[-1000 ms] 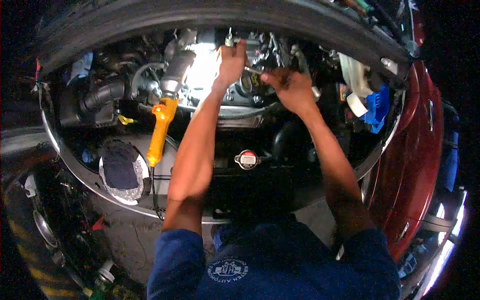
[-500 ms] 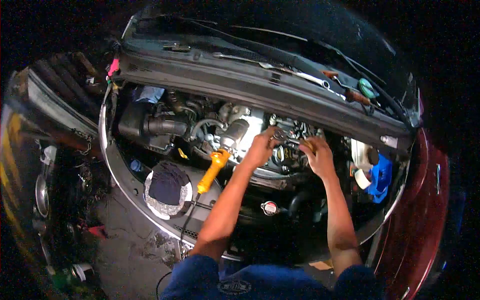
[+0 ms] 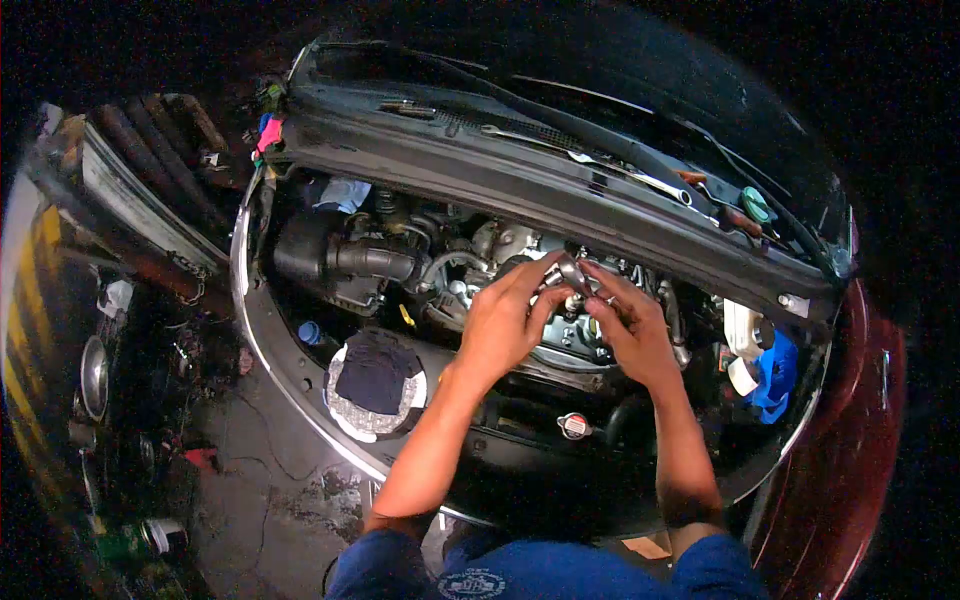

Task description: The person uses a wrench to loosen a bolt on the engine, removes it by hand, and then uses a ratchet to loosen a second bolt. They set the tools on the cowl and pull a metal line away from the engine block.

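Observation:
My left hand (image 3: 503, 312) and my right hand (image 3: 632, 330) meet above the engine (image 3: 565, 335) of a car with its bonnet up. Between their fingertips is a shiny metal tool with a rounded head (image 3: 571, 268). The fingers of both hands are bent around it and hide much of its length. Below the hands lie metal engine parts, and a radiator cap (image 3: 574, 426) sits nearer to me.
A dark cloth rests on a round white-and-grey pad (image 3: 378, 420) at the left front edge. Several tools, including a combination wrench (image 3: 662, 188), lie along the windscreen cowl (image 3: 540, 180). A blue container (image 3: 776, 378) stands at the right, beside a white-capped reservoir (image 3: 743, 376).
Both hands have come together and up towards me, bringing the metal tool between them. The view has shifted, and the yellow work lamp is now almost wholly hidden behind my left arm.

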A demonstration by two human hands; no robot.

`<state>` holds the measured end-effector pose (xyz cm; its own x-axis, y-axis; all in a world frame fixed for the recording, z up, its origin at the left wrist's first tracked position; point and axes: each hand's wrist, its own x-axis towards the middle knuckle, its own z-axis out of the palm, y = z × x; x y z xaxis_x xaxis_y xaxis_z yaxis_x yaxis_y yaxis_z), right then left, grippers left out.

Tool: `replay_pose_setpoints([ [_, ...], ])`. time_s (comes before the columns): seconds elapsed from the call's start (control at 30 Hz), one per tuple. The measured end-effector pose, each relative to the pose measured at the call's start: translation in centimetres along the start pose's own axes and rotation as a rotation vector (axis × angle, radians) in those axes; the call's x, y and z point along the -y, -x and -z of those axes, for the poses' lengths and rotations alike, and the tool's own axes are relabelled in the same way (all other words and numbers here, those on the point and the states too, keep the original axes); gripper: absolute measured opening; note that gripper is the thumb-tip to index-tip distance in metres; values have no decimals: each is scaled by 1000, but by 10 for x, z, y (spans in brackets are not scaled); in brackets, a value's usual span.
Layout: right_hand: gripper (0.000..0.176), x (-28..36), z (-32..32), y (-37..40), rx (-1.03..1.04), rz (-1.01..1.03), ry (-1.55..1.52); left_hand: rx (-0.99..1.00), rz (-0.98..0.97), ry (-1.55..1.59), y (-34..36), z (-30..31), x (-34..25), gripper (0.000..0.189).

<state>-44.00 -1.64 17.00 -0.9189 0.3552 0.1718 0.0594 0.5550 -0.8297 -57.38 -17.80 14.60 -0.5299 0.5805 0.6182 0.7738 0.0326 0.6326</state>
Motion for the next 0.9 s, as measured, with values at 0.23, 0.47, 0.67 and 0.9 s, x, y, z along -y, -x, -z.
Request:
replay_pose_setpoints([
  [0.23, 44, 25, -34, -47, -35, 35, -158, -66, 13, -80, -24, 55, 23, 21],
  [0.47, 41, 57, -13, -191, -166, 428, 400, -219, -78, -577, -153, 156, 166, 26],
  [0.67, 42, 54, -66, -298, 15, 292, 900, -7, -21, -856, -258, 185, 330, 34],
  [0.9, 39, 37, -97, -326, 47, 349, 804, 232, 105, -444, -285, 192, 387, 33],
])
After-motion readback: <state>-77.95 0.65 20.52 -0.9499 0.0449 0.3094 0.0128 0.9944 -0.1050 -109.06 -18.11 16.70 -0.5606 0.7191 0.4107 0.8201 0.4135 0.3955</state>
